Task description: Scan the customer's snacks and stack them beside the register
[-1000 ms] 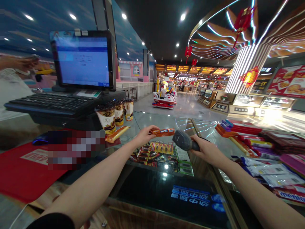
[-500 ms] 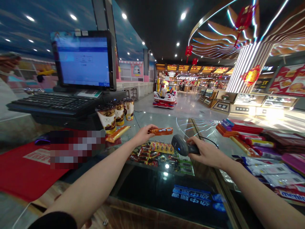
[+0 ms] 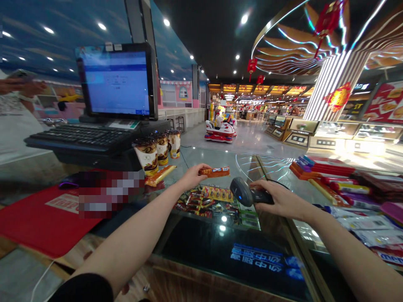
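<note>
My left hand [image 3: 192, 178] grips one end of an orange-wrapped snack bar [image 3: 215, 172], held level above the glass counter [image 3: 201, 235]. Closed around the handle of a dark barcode scanner [image 3: 242, 193] is my right hand [image 3: 277, 199]. The scanner's head points left, just below and right of the bar, with a small gap between them. A blue light shows on its side. Under the glass, beneath both hands, lie several colourful small packets [image 3: 201, 201]. Left of my left hand, a yellow-orange packaged stick [image 3: 160, 175] lies by several lidded cups [image 3: 147, 158].
A monitor [image 3: 116, 84] and black keyboard [image 3: 75, 136] stand at left, with a mouse [image 3: 74, 181] on a red mat [image 3: 37, 222]. Packaged sweets [image 3: 362, 201] crowd the right side. Another person's hands [image 3: 22, 86] hold a phone at far left.
The whole view has shifted slightly, so most things appear a little further right. Both hands keep their holds, the bar and scanner staying close together.
</note>
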{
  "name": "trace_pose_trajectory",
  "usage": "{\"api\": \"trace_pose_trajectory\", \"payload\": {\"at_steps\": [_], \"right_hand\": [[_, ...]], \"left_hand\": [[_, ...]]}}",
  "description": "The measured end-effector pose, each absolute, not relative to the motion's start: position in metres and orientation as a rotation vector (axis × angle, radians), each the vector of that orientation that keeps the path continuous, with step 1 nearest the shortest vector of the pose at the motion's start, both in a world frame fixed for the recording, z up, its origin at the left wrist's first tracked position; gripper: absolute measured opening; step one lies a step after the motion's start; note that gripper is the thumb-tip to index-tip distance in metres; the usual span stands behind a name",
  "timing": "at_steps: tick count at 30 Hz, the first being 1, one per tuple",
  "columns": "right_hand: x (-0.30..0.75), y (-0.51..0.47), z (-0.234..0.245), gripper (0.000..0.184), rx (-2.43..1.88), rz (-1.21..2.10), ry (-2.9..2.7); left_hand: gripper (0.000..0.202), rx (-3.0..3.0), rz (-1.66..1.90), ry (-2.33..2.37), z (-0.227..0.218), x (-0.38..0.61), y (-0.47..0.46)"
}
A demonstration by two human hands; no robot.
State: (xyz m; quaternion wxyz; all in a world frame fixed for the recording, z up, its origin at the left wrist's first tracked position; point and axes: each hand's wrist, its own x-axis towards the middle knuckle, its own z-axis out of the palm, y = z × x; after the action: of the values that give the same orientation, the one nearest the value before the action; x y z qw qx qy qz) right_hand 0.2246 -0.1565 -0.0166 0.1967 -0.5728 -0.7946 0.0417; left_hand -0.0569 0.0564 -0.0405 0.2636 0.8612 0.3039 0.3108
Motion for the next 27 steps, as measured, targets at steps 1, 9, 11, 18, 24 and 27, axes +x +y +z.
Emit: {"api": "trace_pose_trajectory", "payload": {"at_steps": [1, 9, 11, 18, 24, 27], "right_hand": [[0.225, -0.157, -0.016, 0.051, -1.596, 0.126, -2.228], [0.230, -0.159, -0.013, 0.059, -1.604, 0.156, -2.199], [0.231, -0.159, -0.014, 0.060, -1.619, 0.157, -2.193], [0.231, -0.160, -0.011, 0.055, -1.590, 0.163, -2.143], [0.229, -0.164, -0.002, 0.049, -1.567, 0.099, -2.075], [0.229, -0.165, 0.000, 0.050, -1.560, 0.021, -2.040]], "left_hand": [[0.039, 2.338, 0.839, 0.838, -0.039, -0.057, 0.055], [0.032, 2.440, 0.744, 1.170, -0.018, -0.070, 0.040], [0.030, 2.444, 0.713, 1.234, -0.014, -0.077, 0.039], [0.024, 2.396, 0.609, 1.477, -0.003, -0.098, 0.038], [0.025, 2.378, 0.364, 1.649, 0.004, -0.112, 0.040], [0.026, 2.415, 0.276, 1.744, 0.006, -0.113, 0.040]]}}
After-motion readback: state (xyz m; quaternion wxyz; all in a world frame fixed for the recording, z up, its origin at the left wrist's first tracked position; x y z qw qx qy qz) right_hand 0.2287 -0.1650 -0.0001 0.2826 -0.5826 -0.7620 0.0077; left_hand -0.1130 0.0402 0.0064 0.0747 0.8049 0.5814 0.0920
